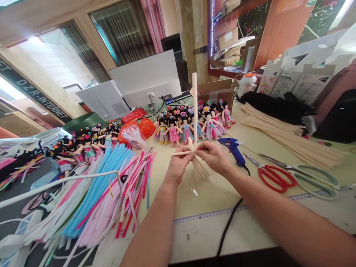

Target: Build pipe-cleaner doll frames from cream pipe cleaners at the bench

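My left hand [178, 165] and my right hand [213, 155] meet over the table and pinch a bundle of cream paper strips [194, 111]. One long strip stands upright from the pinch. A short strip sticks out sideways to the left, and several ends fan out below the fingers. Both hands are closed on the bundle. Behind it stands a group of small dolls [191, 124] in pink and blue dresses.
A blue glue gun [233, 148] lies right of my hands, its black cord running to the near edge. Red scissors [274, 176] and pale green scissors [314, 178] lie further right, beside a pile of long cream strips [292, 142]. Blue and pink strips [97, 193] cover the left.
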The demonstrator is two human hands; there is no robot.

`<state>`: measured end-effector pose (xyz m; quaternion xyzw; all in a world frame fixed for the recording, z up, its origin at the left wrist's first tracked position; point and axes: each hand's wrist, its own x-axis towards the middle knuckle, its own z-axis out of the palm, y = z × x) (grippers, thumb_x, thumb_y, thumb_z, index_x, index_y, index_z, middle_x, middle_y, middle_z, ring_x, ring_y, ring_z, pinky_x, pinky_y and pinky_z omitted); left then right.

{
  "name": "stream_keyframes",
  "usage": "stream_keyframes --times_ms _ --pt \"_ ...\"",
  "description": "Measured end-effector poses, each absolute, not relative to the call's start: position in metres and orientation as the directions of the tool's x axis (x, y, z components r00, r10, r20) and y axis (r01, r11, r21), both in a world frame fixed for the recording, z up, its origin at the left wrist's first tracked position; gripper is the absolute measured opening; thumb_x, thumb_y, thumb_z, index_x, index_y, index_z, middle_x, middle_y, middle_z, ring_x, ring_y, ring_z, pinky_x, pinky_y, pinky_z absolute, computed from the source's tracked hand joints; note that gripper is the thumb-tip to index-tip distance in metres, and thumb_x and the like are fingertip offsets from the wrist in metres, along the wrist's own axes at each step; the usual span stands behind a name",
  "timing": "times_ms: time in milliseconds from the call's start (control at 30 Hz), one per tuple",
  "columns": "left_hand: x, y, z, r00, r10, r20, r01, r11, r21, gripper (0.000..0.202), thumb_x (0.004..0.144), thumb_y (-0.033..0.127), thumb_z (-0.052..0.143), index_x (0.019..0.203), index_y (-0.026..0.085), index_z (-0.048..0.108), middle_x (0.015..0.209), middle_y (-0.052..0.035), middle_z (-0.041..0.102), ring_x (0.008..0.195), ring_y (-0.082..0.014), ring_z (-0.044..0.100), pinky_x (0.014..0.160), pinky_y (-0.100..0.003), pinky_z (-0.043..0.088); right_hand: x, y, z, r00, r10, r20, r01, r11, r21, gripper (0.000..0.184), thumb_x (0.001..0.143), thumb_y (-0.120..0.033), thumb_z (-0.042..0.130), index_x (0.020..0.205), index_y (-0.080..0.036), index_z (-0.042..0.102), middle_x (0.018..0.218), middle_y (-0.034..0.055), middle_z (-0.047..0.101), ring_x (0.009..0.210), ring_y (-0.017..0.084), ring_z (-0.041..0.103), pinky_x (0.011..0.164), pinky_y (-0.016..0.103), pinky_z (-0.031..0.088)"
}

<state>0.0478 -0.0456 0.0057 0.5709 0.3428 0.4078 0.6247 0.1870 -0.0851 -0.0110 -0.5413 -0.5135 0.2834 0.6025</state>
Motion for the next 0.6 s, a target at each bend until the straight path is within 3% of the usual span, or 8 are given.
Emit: stream_keyframes --times_ms 400,600 --pt "0.049 -0.043 0.003 0.452 0.882 0.131 -0.138 -0.076 0.988 0.026 0.064 0.034 0.078 0.079 0.017 0.065 0.078 -0.0003 0.062 0.077 -0.0138 0.054 0.074 -0.027 0.042 0.185 -0.091 0.004 0.230 0.971 0.064 -0.114 0.092 -0.989 0.026 0.061 -0.038 0.068 0.058 -0.019 0.051 0.051 -0.0069 0.043 0.047 0.007 0.037 0.047 0.024 0.028" --pt "0.047 -0.042 0.003 0.451 0.883 0.135 -0.133 -0.083 0.988 0.028 0.065 0.034 0.078 0.081 0.016 0.064 0.076 0.0004 0.061 0.076 -0.0136 0.053 0.073 -0.027 0.041 0.184 -0.092 0.006 0.230 0.970 0.080 -0.094 0.104 -0.990 0.026 0.061 -0.039 0.069 0.060 -0.018 0.054 0.054 -0.0062 0.046 0.049 0.007 0.037 0.047 0.024 0.028"
